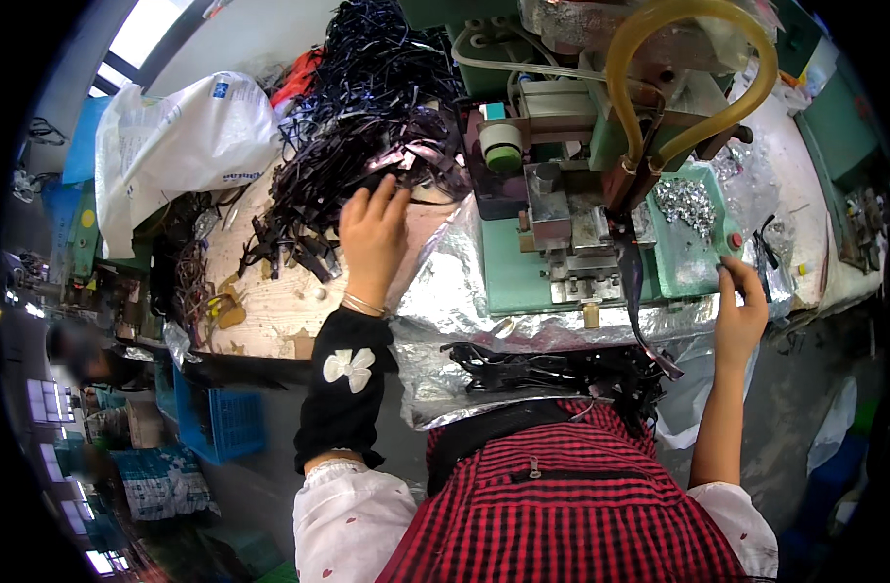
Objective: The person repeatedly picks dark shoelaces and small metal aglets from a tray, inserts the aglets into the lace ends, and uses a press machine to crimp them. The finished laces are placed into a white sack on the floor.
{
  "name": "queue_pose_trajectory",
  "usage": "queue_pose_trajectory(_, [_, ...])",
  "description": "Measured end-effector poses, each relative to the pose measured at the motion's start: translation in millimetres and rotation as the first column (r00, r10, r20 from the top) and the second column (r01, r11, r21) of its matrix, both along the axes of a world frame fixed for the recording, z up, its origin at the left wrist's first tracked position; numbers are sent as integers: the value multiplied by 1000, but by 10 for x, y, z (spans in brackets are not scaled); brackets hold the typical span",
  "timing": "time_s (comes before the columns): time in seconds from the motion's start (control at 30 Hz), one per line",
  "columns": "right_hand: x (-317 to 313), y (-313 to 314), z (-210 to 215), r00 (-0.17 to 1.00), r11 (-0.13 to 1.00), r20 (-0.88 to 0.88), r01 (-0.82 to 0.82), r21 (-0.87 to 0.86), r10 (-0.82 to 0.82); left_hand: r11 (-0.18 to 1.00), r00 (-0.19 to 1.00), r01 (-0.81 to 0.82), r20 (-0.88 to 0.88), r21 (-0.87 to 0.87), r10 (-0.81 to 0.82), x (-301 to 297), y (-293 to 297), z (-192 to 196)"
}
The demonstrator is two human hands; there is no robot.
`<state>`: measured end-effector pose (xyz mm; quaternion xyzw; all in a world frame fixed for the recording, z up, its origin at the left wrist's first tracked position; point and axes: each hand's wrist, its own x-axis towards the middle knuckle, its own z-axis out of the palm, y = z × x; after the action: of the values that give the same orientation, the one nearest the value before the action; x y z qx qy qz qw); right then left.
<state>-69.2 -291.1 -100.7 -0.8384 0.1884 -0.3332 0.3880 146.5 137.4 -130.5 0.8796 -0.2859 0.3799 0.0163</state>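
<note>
Seen from the head camera, a worker's left hand (372, 238) rests open, gripping nothing, on a tall heap of dark strips (367, 117) awaiting the green bench press (571, 223), while the right hand (741, 311) fingers its red button (735, 240); few finished pieces (552, 369) lie in the foil-lined tray (445, 389) below.

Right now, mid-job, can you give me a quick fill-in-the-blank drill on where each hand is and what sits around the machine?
1. The left hand reaches into a pile of ____ strips.
2. The right hand touches the machine's green tray, which holds small ____ pieces.
3. A curved ____ hose loops above the machine.
4. The left forearm wears a black sleeve with a white ____.

Missing words: black; silver; yellow; bow
</note>
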Motion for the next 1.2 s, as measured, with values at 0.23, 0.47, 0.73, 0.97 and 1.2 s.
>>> queue_pose_trajectory(0.23, [317,466,639,944,946,87,-312,-91,320,957,965,-205,-122,207,233,83,81,87])
queue_pose_trajectory(0.47, [766,936,676,872,794,371,-461,397,320,708,838,-437,-538,-555,95,-336,187,274])
queue_pose_trajectory(0.73, [739,1001,797,896,734,281,-444,515,344,323,749,352,57,-879,-660,-1032,-1039,1503])
queue_pose_trajectory(0.97, [246,1072,1010,772,776,258,-621,110,581,543,707,660,185,-520,-683,-1124,-1525,1574])
queue_pose_trajectory(1.2, [332,197,139,995,977,-87,-70,-203,54,642,671,721,30,-261,-741,-1241,-1697,1071])
